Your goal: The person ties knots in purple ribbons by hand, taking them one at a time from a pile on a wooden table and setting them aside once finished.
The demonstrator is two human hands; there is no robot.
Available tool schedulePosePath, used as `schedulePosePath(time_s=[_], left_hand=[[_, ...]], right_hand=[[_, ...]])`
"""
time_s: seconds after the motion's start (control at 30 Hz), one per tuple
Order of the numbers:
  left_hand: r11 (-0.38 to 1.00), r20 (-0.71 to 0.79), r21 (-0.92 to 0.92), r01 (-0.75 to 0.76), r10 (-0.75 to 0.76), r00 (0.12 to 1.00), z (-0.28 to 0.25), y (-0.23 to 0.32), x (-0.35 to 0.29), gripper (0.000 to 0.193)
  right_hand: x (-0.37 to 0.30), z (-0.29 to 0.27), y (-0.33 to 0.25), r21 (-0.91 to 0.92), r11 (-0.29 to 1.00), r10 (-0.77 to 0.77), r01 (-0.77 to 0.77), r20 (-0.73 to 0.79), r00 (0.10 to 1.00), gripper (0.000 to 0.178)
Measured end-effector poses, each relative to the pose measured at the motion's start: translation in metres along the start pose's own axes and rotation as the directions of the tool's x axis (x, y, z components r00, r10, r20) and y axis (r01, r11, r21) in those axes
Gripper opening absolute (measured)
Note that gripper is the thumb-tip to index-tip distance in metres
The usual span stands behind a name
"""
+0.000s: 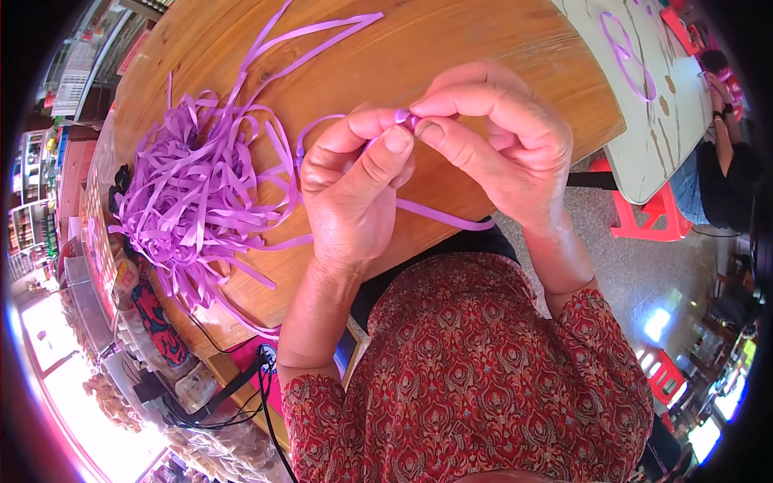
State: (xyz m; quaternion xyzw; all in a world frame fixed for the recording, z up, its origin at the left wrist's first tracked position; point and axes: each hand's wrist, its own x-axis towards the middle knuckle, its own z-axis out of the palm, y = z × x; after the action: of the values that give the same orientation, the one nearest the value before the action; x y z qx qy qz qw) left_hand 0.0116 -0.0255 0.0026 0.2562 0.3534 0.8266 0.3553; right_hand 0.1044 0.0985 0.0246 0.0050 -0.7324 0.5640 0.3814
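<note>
Above the wooden table (pixel 515 36), both my hands meet at the fingertips over a small knotted bit of purple ribbon (pixel 402 117). My left hand (pixel 350 189) is closed, its thumb and forefinger pinching the ribbon. From the other side my right hand (pixel 511 145) pinches it too, thumb against forefinger; the exact knot is partly hidden by the fingers. One flat strand (pixel 444 214) runs out behind my left hand toward the table's near edge. To the left lies a big tangled heap of the same purple ribbon (pixel 189 189), with several long ends trailing away from it.
A white marbled table (pixel 656 149) adjoins on the right, with a purple ribbon loop (pixel 625 56) on it. Below it stands a red plastic stool (pixel 656 216). Another person (pixel 729 173) sits at the far right. Black cables (pixel 213 419) and bagged goods crowd the lower left.
</note>
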Motion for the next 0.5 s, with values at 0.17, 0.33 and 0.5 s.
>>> schedulePosePath(time_s=[0.17, 0.33, 0.5], left_hand=[[0.999, -0.028, -0.030, 0.011, -0.012, 1.000, 0.001, 0.000, 0.000, 0.014], [0.995, -0.068, -0.032, 0.089, -0.091, 0.993, 0.004, 0.001, -0.002, 0.014], [0.992, -0.075, 0.098, 0.078, -0.071, 0.995, 0.010, 0.000, -0.003, 0.018]], right_hand=[[0.005, -0.006, 0.006, -0.130, 0.984, -0.111, 0.118, 0.065, 0.992, 0.020], [-0.001, -0.004, 0.010, 0.093, 0.996, 0.007, -0.008, 0.009, 1.000, 0.018], [-0.007, -0.002, 0.020, 0.432, 0.896, 0.142, -0.105, -0.054, 0.988, 0.018]])
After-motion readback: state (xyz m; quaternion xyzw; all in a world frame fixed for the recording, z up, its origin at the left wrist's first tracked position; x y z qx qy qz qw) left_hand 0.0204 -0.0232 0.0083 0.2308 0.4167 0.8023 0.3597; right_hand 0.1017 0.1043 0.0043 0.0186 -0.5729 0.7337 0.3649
